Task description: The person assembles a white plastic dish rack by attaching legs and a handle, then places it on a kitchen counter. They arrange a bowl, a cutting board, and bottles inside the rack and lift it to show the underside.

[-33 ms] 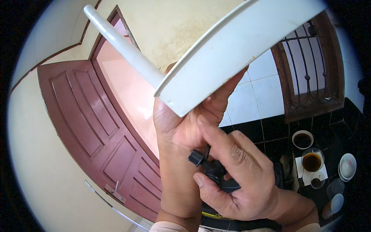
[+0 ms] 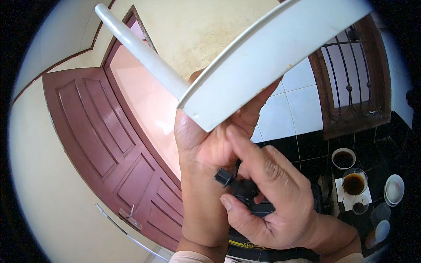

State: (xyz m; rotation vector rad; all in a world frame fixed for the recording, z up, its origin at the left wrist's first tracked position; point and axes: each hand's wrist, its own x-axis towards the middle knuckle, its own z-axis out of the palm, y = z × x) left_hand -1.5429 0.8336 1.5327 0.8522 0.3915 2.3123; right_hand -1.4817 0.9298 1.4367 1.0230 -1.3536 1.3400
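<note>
My left hand (image 2: pixel 206 144) is raised, its fingers closed around a white, smooth part with a broad curved panel (image 2: pixel 254 65). From the panel's near corner a rounded white rod (image 2: pixel 136 44) sticks up to the left. Most of these fingers are hidden behind the panel. In front of the left wrist, my right hand (image 2: pixel 280 197) has its index finger reaching to the left palm and its thumb apart. Between that thumb and index finger sits a small black fitting (image 2: pixel 239 188) with a blocky knob; it appears held by the curled fingers, which are mostly hidden.
A black appliance with a yellow stripe (image 2: pixel 241 243) lies below my right hand. On the dark tiled counter at right stand a bowl of dark liquid (image 2: pixel 343 158), a glass of brown liquid (image 2: pixel 354 182) and white dishes (image 2: pixel 394 190). A reddish door (image 2: pixel 109 140) stands at left.
My right hand and the black fitting have shifted up very slightly. The white part has moved a touch to the right with my left hand.
</note>
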